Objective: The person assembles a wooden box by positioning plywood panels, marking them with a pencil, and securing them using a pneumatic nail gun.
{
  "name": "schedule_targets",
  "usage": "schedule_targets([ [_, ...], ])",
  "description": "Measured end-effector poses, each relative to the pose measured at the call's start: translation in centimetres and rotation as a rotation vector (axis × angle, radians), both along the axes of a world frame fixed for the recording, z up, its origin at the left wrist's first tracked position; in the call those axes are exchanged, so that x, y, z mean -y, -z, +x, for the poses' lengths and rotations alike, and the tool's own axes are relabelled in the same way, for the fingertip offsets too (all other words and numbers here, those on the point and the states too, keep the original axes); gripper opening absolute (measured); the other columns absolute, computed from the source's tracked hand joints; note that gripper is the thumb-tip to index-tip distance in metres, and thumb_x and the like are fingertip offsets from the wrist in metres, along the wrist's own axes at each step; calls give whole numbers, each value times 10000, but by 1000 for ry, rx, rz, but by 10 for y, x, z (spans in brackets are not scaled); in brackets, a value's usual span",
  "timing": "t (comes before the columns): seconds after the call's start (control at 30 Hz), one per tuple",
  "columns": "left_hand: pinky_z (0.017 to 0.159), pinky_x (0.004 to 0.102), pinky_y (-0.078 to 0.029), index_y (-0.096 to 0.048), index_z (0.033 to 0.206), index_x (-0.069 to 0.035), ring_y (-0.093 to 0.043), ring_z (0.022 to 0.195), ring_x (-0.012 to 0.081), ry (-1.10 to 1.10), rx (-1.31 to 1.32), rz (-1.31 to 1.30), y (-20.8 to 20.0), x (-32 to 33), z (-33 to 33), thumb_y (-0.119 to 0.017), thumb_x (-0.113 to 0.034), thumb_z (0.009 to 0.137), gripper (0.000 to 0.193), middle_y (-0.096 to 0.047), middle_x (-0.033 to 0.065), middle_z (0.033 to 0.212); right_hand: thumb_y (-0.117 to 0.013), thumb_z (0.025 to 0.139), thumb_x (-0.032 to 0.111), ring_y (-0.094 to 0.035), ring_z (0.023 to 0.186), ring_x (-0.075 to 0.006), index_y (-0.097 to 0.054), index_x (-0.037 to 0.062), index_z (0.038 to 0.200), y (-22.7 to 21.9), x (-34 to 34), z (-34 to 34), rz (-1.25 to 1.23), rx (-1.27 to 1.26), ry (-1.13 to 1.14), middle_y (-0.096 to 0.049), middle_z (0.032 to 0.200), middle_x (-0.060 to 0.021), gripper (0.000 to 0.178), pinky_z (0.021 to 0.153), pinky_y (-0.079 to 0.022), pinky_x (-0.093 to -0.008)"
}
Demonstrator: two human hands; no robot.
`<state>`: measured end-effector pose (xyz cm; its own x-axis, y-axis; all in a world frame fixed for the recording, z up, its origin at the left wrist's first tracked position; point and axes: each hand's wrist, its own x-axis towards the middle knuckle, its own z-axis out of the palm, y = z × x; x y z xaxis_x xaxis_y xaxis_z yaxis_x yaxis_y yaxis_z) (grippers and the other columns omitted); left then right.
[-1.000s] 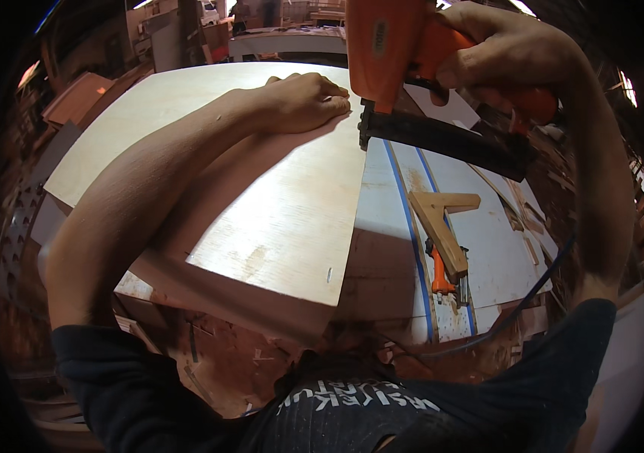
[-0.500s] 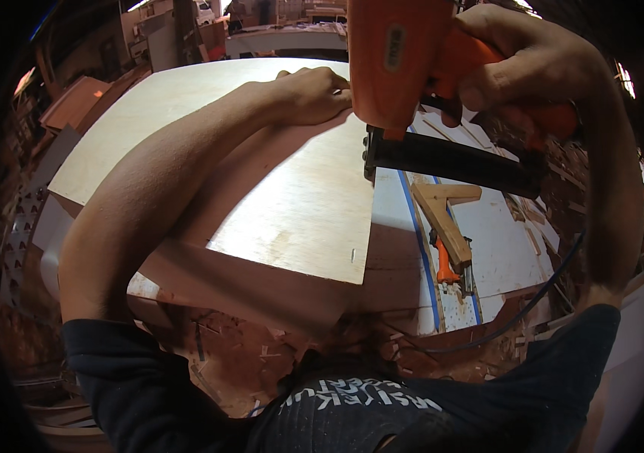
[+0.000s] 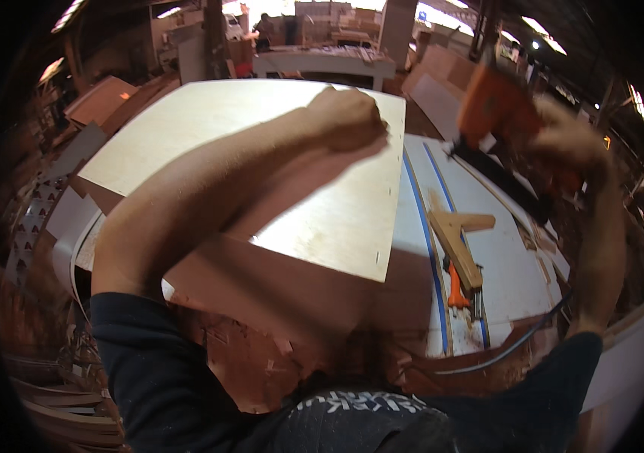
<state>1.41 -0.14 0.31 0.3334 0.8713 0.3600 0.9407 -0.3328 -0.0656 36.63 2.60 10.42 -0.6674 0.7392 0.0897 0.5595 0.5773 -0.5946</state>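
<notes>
**Two hands at a plywood sheet, one gripping a nail gun**

Two bare hands work over a pale plywood panel [image 3: 261,158] that fills the upper middle of the frame, lying flat on a reddish board on the worktop [image 3: 503,264]. The left hand [image 3: 348,117] rests near the panel's far right corner, its fingers curled into a loose fist pressing down on the wood and holding nothing. The right hand [image 3: 567,147], blurred at the upper right, has its fingers wrapped round the grip of an orange pneumatic nail gun [image 3: 492,106], whose dark magazine slopes down toward the right; the tool hangs just off the panel's right edge, above the white worktop. A thin hose [image 3: 518,343] curves across the lower right of the frame.

A row of small dark marks runs down the panel's right edge, probably fasteners. To the right of the panel, between two blue lines on the worktop, lie a wooden T-shaped jig [image 3: 454,234] and an orange-handled tool [image 3: 456,291].

The panel looks thin, stiff and light for its area, so it would likely flex if lifted by one corner; both long edges seem the better hold. The gun looks heavy and front-loaded, best taken firmly by its grip.
</notes>
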Motion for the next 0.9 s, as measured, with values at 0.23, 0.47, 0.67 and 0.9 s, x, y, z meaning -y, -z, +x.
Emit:
schedule_targets([
  [0.23,653,444,-547,-698,649,-42,-672,658,360,-110,-1,-227,-20,57,49,-668,-410,803,400,-658,186,644,-699,812,126,-708,950,-305,-611,-1,1174,249,-90,51,225,366,201,-679,856,-151,393,813,-565,-451],
  [0.47,690,430,-543,-741,800,-27,-661,652,330,-365,107,-206,-17,56,67,-642,-274,793,266,-678,162,678,-727,855,147,-671,1064,-435,-480,0,1322,458,-153,75,313,497,553,-582,1263,-208,548,895,-559,-517],
  [0.67,895,423,-550,-746,1059,-12,-709,968,348,-328,80,-230,-19,61,65,-716,-338,856,385,-735,207,1045,-729,893,202,-643,1092,-419,-453,-13,1367,504,-142,72,375,436,644,-508,1345,-203,589,876,-566,-512],
  [0.9,1114,372,-415,-597,1388,21,-594,1267,231,-244,494,166,-36,124,-6,-644,-283,1003,492,-655,163,1360,-757,881,275,-536,1249,-410,-490,38,1401,487,-138,78,300,423,650,-467,1409,-189,631,1003,-465,-534],
])
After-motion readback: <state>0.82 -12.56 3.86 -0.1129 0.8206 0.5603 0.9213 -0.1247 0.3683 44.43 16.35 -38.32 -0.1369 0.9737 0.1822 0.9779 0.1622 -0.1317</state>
